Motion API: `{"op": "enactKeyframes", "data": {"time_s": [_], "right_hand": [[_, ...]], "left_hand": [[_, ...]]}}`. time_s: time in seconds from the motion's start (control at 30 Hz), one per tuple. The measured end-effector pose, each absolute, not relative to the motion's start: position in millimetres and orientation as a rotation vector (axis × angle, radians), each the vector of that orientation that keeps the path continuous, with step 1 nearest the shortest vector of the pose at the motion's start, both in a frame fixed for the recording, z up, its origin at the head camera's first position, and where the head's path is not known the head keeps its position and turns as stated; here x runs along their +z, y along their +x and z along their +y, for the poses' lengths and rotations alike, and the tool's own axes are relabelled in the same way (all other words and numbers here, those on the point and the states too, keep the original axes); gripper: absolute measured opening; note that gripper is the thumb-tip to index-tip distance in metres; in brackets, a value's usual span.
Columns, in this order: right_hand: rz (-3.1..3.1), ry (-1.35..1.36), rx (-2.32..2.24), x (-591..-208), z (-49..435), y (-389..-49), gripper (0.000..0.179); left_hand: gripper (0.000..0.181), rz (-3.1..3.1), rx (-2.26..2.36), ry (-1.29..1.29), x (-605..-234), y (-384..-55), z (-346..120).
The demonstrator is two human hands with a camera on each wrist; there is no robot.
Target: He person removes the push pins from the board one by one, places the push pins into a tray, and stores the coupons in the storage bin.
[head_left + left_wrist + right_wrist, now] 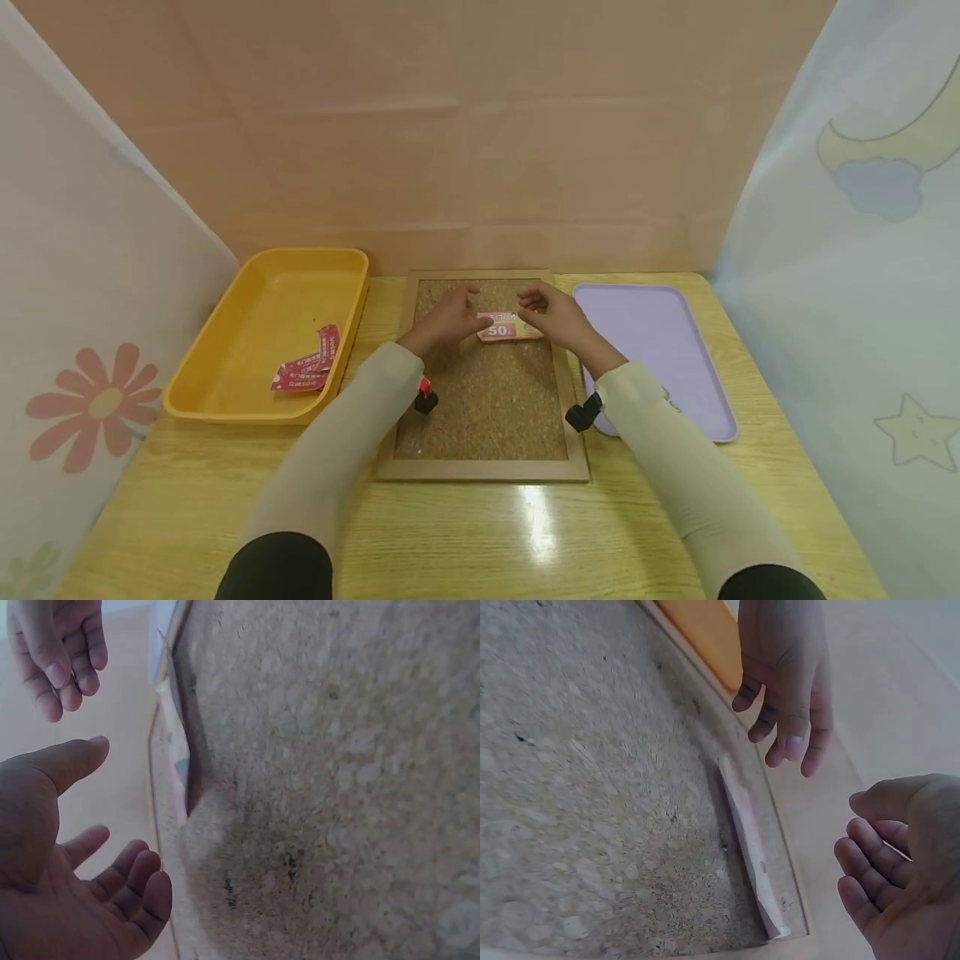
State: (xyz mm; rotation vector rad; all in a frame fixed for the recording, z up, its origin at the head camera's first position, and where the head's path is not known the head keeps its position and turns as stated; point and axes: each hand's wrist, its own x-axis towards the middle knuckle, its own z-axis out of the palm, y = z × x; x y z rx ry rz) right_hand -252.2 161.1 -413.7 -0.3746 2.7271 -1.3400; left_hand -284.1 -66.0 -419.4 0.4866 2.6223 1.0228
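Note:
A pink and yellow paper coupon [498, 330] printed with "50" lies on the upper part of a wood-framed cork board [480, 400]. Seen edge-on in the wrist views, the coupon [177, 746] stands out slightly from the cork. My left hand [452, 317] is at the coupon's left end, fingers relaxed and thumb overlapping it in the head view. At its right end hovers my right hand [558, 318], fingers loosely bent. Both wrist views show the left hand [791, 697] and right hand [64, 649] facing each other with nothing between their fingers.
A yellow tray [262, 300] stands to the left, holding several red coupons [307, 367]. On the right lies a flat lilac tray [637, 333], partly covered by my right forearm. An orange-brown sheet [480, 167] rises behind, with white printed curtains [847, 317] at the sides.

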Motion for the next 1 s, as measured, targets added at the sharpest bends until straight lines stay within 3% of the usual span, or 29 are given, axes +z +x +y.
{"op": "enactKeyframes", "data": {"time_s": [0.33,1.0], "right_hand": [[2.691,-0.287,-1.273,-439.0,155.0,-281.3,0.038],[2.787,-0.457,-1.018,-464.4,162.3,-282.4,0.020]], "left_hand": [[0.052,2.611,1.009,0.439,-440.1,-300.1,-62.0],[0.031,2.570,0.972,0.445,-450.3,-299.1,-63.9]]}}
